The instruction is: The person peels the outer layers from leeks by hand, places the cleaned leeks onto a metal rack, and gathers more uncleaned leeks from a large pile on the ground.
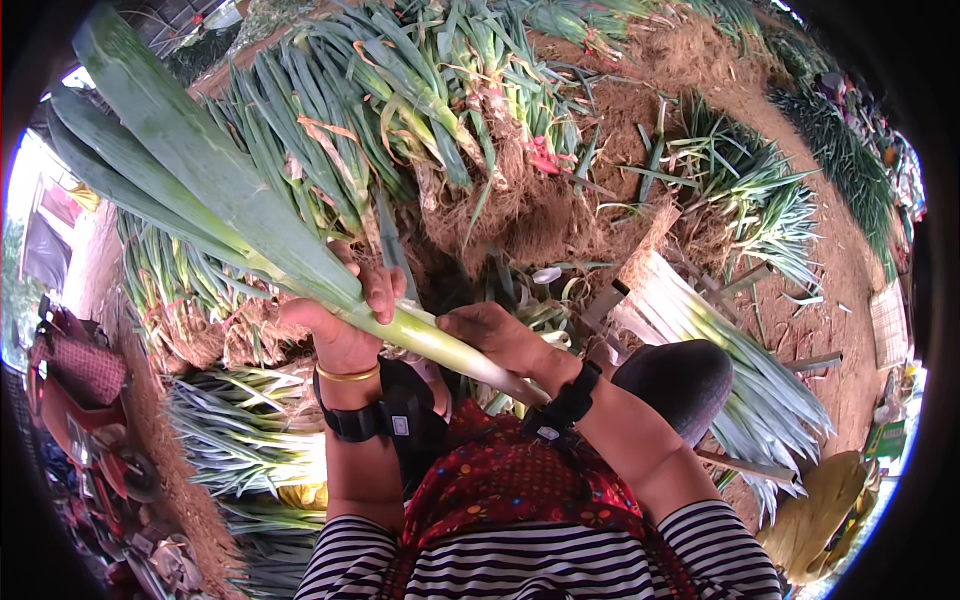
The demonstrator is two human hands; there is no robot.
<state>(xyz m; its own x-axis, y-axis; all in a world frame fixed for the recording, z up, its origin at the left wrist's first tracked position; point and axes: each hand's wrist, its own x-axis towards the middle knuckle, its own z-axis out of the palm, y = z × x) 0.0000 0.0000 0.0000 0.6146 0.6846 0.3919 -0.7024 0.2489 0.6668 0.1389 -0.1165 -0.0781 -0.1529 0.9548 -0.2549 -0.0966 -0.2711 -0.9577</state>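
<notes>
A large leek (pixel 420 335) lies slantwise across my lap, its broad green leaves reaching to the upper left and its pale end pointing to the lower right. My left hand (pixel 355 305) is wrapped around the stalk just below where the leaves fan out. Lower down, my right hand (pixel 505 345) is closed with bent fingers against the pale part of the stalk; its fingertips are partly hidden. Right of my knee, a stack of leeks (pixel 700 340) with white stems and roots rests on a wooden frame (pixel 745 465).
Rooty bundles of leeks (pixel 330 150) cover the ground ahead. More leeks (pixel 245 430) lie at my left. A loose green heap (pixel 750 190) sits on the brown soil (pixel 800 330) at right. A red motor scooter (pixel 90 410) stands far left, a yellowish sack (pixel 820 515) lower right.
</notes>
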